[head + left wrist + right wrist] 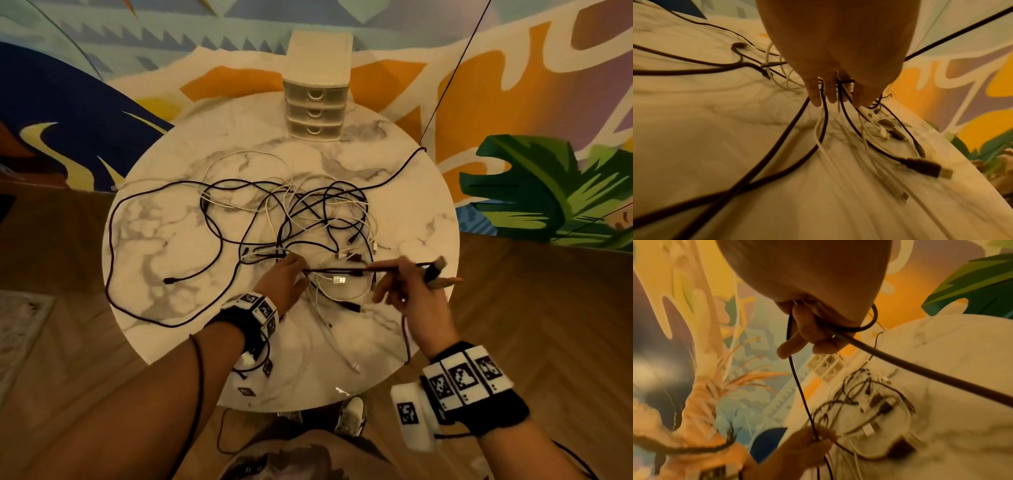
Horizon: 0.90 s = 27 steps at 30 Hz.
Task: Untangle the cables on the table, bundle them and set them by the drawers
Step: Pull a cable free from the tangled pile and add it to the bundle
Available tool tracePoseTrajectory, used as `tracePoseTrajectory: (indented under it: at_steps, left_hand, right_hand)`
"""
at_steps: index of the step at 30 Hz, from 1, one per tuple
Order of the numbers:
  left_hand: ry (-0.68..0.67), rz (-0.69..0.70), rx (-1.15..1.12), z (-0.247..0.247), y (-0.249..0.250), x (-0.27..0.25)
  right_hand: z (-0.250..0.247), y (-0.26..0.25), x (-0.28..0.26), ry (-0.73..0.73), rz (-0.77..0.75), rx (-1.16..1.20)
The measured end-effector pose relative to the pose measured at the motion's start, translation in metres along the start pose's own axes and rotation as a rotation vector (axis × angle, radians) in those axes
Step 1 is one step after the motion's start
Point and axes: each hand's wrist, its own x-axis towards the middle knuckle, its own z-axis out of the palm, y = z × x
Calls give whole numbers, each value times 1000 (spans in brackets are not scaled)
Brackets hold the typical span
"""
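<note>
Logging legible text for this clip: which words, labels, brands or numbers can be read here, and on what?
None can be read.
Wristbands: black-and-white square marker patterns only, no letters.
Drawers, cable plugs, wall mural: no lettering visible.

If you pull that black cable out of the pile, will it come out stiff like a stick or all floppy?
Probably floppy: the thin black cable only looks straight because the left hand and right hand stretch it between them. It may snag, since it runs into the tangle of black and white cables on the round marble table.
</note>
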Motion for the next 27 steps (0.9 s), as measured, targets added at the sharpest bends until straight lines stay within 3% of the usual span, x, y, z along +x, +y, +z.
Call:
tracePoseTrajectory:
  at_steps: [4, 8, 11, 14, 19, 23, 27]
  left_hand:
    - [29, -57, -72, -9, -7, 15]
    - [35, -83, -7, -15, 3, 15]
    - [178, 19, 57, -19, 17, 4]
    - [235, 147, 104, -15, 26, -8]
    - [165, 255, 113, -6, 29, -15]
    - [97, 160, 64, -5, 15, -9]
    - [197, 95, -1, -33, 6, 26]
  right_hand:
    - [-16, -21, 5, 184, -99, 134]
    - [-2, 11, -10, -2, 34, -18]
    - [14, 42, -13, -178, 154, -188]
    - [34, 47, 2, -202, 202, -233]
    - [56, 40, 34, -156, 294, -157]
    - [64, 30, 33, -229, 204, -196]
    - [60, 12, 31, -156, 107, -75]
